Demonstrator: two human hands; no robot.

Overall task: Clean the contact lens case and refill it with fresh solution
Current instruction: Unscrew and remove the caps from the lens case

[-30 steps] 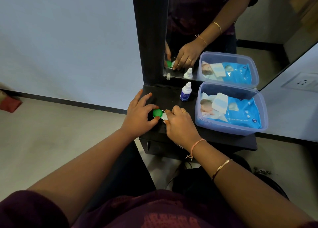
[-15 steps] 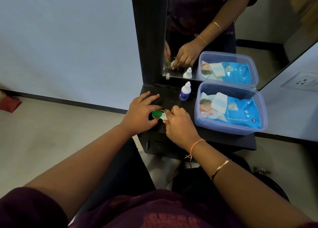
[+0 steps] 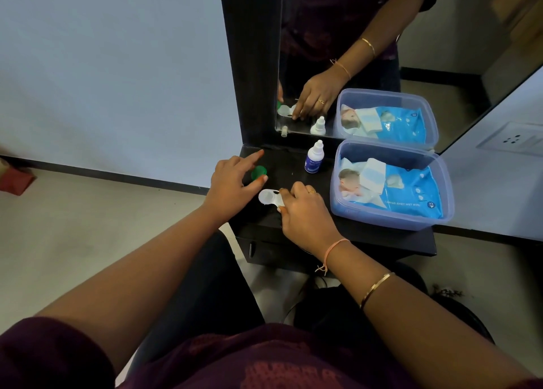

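A small white dropper bottle with a blue label (image 3: 314,159) stands upright on the black dressing table (image 3: 382,241). Nearer the person than the bottle, a little to its left, the white plastic contact lens case (image 3: 269,197) lies flat with its left well uncovered. The rest of the case is hidden under the right hand (image 3: 305,212), whose thumb and curled fingers grip it. Left of the bottle, the left hand (image 3: 232,183) pinches the round green plastic cap (image 3: 258,172) between thumb and a bent finger, index finger stretched out; whether the cap touches the tabletop I cannot tell. Just right of the bottle sits a clear blue-tinted plastic tub (image 3: 390,218) holding a blue pack of baby wet wipes (image 3: 405,188). Behind the bottle stands a black-framed mirror (image 3: 338,21)
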